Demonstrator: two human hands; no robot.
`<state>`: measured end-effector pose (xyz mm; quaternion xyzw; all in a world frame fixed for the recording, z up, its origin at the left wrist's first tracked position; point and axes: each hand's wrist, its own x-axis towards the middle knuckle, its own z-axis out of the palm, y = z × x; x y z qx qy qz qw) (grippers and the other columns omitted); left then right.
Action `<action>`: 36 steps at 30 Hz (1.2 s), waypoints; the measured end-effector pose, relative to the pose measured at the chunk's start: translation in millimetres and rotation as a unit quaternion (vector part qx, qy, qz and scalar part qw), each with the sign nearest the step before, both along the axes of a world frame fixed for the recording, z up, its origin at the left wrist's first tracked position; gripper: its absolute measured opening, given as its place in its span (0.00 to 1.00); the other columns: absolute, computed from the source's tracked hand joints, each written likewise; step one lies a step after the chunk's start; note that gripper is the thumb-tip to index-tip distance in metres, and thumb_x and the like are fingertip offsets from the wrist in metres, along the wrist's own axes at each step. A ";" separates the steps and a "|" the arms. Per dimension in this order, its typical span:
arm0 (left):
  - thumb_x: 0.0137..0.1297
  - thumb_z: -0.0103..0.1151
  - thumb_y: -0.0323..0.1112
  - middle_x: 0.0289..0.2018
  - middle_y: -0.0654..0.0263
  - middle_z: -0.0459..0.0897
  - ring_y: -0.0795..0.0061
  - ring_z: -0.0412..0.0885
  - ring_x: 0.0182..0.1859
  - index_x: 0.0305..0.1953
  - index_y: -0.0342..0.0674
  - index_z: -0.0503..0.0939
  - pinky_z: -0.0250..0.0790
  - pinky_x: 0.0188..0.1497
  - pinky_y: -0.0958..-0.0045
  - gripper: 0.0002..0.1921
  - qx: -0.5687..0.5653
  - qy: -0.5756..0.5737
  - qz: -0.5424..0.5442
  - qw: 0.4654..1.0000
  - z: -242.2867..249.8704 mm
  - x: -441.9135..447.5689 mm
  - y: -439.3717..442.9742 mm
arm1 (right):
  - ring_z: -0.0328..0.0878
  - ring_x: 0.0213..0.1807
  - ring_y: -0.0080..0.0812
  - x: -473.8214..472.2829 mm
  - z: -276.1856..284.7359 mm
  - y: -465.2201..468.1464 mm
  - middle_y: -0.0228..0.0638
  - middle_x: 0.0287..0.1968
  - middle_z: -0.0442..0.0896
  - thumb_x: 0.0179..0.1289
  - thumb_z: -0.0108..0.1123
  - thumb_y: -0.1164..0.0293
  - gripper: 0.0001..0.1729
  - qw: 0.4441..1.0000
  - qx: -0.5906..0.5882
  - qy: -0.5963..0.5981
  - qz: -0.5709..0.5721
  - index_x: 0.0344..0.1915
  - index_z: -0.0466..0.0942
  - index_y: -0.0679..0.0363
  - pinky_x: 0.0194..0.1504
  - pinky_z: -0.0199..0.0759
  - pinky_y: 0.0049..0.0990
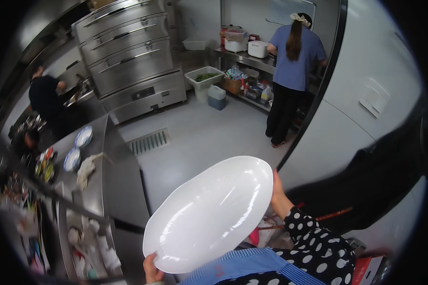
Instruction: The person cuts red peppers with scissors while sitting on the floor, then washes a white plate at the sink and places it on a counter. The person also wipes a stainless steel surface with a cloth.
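A large white oval serving platter point(210, 213) spans the space in front of my blue apron point(232, 267). My left hand point(152, 269) grips its near left end, with the thumb on the rim. At the far right end, my right hand point(279, 194) holds the edge, and most of its fingers are hidden behind the platter. Nothing lies on the glossy surface, which reflects the lights.
A steel counter point(123, 178) at left bears two blue-rimmed bowls point(82, 137) and a crumpled cloth point(87, 171). Beyond stand a steel deck oven point(128, 53), a floor grate point(149, 140) and a plastic jug point(217, 97). One person point(296, 57) stands at a shelf; another person point(46, 94) works at left.
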<state>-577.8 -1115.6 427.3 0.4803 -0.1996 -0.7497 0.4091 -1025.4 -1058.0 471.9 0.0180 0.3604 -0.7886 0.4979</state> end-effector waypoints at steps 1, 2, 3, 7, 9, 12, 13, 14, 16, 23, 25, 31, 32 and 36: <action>0.51 0.48 0.35 0.47 0.51 0.72 0.55 0.72 0.49 0.54 0.29 0.63 0.66 0.52 0.59 0.27 -0.008 0.018 0.002 1.000 -1.3 -14.3 -24.9 | 0.76 0.44 0.32 -13.5 -0.8 -24.6 0.41 0.45 0.76 0.68 0.35 0.55 0.25 1.000 0.004 -0.005 -0.029 0.46 0.71 0.64 0.42 0.75 0.30; 0.51 0.48 0.36 0.47 0.52 0.71 0.56 0.71 0.50 0.54 0.31 0.63 0.66 0.52 0.58 0.28 -0.023 0.013 0.006 1.000 1.1 -25.1 -47.3 | 0.77 0.42 0.31 -25.1 -0.8 -49.0 0.42 0.42 0.77 0.66 0.39 0.60 0.20 0.999 -0.028 0.018 -0.013 0.43 0.72 0.64 0.41 0.76 0.29; 0.51 0.48 0.38 0.48 0.53 0.71 0.56 0.71 0.50 0.54 0.32 0.63 0.65 0.53 0.58 0.28 -0.035 0.008 0.007 0.999 4.0 -36.2 -66.8 | 0.77 0.42 0.31 -33.0 -0.2 -67.0 0.42 0.42 0.77 0.66 0.41 0.60 0.20 0.997 -0.019 0.066 0.022 0.44 0.72 0.64 0.41 0.76 0.29; 0.62 0.42 0.33 0.45 0.54 0.72 0.62 0.71 0.49 0.49 0.33 0.66 0.65 0.52 0.62 0.16 -0.006 -0.083 -0.029 0.996 21.4 -77.9 -135.3 | 0.76 0.42 0.32 -48.4 7.8 -124.0 0.43 0.43 0.76 0.65 0.43 0.60 0.20 0.982 0.074 0.152 0.080 0.46 0.70 0.65 0.42 0.75 0.30; 0.56 0.45 0.30 0.47 0.53 0.70 0.60 0.69 0.51 0.50 0.31 0.65 0.63 0.54 0.62 0.19 0.031 -0.025 -0.008 0.999 21.4 -103.8 -169.6 | 0.76 0.43 0.33 -42.5 4.6 -152.2 0.43 0.43 0.76 0.65 0.43 0.59 0.21 0.985 0.045 0.137 0.092 0.47 0.70 0.65 0.43 0.74 0.31; 0.50 0.49 0.41 0.49 0.55 0.71 0.57 0.70 0.50 0.56 0.35 0.62 0.65 0.52 0.59 0.30 -0.044 0.106 -0.024 0.993 11.1 -151.2 -226.2 | 0.75 0.44 0.34 -43.4 -6.2 -194.1 0.43 0.44 0.75 0.65 0.42 0.58 0.22 0.989 0.020 0.114 0.092 0.48 0.69 0.65 0.44 0.73 0.32; 0.50 0.48 0.41 0.49 0.55 0.71 0.57 0.70 0.50 0.56 0.36 0.61 0.65 0.52 0.59 0.30 -0.040 0.104 -0.040 0.993 7.1 -164.2 -246.6 | 0.75 0.44 0.34 -48.8 -10.7 -208.6 0.43 0.44 0.75 0.65 0.42 0.58 0.22 0.990 0.021 0.106 0.086 0.48 0.68 0.65 0.44 0.73 0.32; 0.50 0.48 0.42 0.49 0.55 0.71 0.57 0.70 0.51 0.57 0.36 0.61 0.65 0.52 0.58 0.30 -0.037 0.102 -0.058 0.992 4.1 -176.5 -267.9 | 0.74 0.45 0.34 -55.4 -13.7 -221.8 0.43 0.45 0.75 0.65 0.42 0.58 0.23 0.992 0.020 0.097 0.075 0.49 0.68 0.65 0.44 0.73 0.32; 0.50 0.48 0.43 0.49 0.55 0.70 0.56 0.70 0.51 0.57 0.38 0.60 0.64 0.53 0.58 0.31 -0.060 0.127 -0.088 0.986 5.0 -199.9 -309.7 | 0.74 0.45 0.34 -68.8 -14.3 -245.6 0.43 0.45 0.74 0.65 0.41 0.57 0.23 0.996 0.013 0.077 0.042 0.49 0.68 0.64 0.45 0.72 0.33; 0.49 0.50 0.43 0.47 0.56 0.72 0.57 0.71 0.49 0.55 0.38 0.63 0.65 0.52 0.58 0.30 0.006 0.069 -0.171 0.983 20.7 -275.2 -428.3 | 0.72 0.48 0.36 -114.5 0.9 -298.7 0.43 0.47 0.73 0.65 0.40 0.55 0.26 0.991 -0.060 -0.044 -0.112 0.52 0.66 0.64 0.48 0.70 0.35; 0.49 0.50 0.42 0.46 0.57 0.73 0.58 0.71 0.48 0.54 0.38 0.64 0.65 0.52 0.58 0.29 0.012 0.072 -0.195 0.978 18.7 -298.9 -461.4 | 0.72 0.49 0.36 -132.2 1.8 -312.9 0.42 0.48 0.72 0.65 0.39 0.54 0.26 0.984 -0.079 -0.061 -0.148 0.53 0.65 0.64 0.48 0.70 0.35; 0.49 0.50 0.40 0.42 0.60 0.75 0.61 0.73 0.46 0.49 0.37 0.69 0.66 0.50 0.61 0.24 0.006 0.037 -0.204 0.978 7.7 -394.7 -529.8 | 0.67 0.54 0.35 -212.5 -8.6 -357.3 0.37 0.58 0.64 0.67 0.32 0.49 0.32 0.976 -0.119 0.048 -0.177 0.59 0.57 0.63 0.52 0.67 0.31; 0.49 0.50 0.40 0.42 0.60 0.75 0.61 0.73 0.46 0.49 0.37 0.69 0.66 0.50 0.61 0.24 0.005 0.031 -0.204 0.979 8.6 -410.2 -537.3 | 0.66 0.55 0.36 -226.9 -14.6 -360.2 0.36 0.60 0.62 0.67 0.30 0.48 0.33 0.971 -0.170 0.081 -0.151 0.60 0.55 0.63 0.53 0.66 0.31; 0.49 0.50 0.41 0.41 0.61 0.75 0.63 0.73 0.46 0.48 0.37 0.70 0.67 0.49 0.62 0.24 -0.024 -0.004 -0.182 0.983 23.4 -488.1 -585.1 | 0.68 0.53 0.36 -312.2 -51.0 -396.4 0.40 0.54 0.68 0.66 0.39 0.55 0.28 0.981 0.008 0.150 -0.123 0.56 0.60 0.64 0.56 0.60 0.35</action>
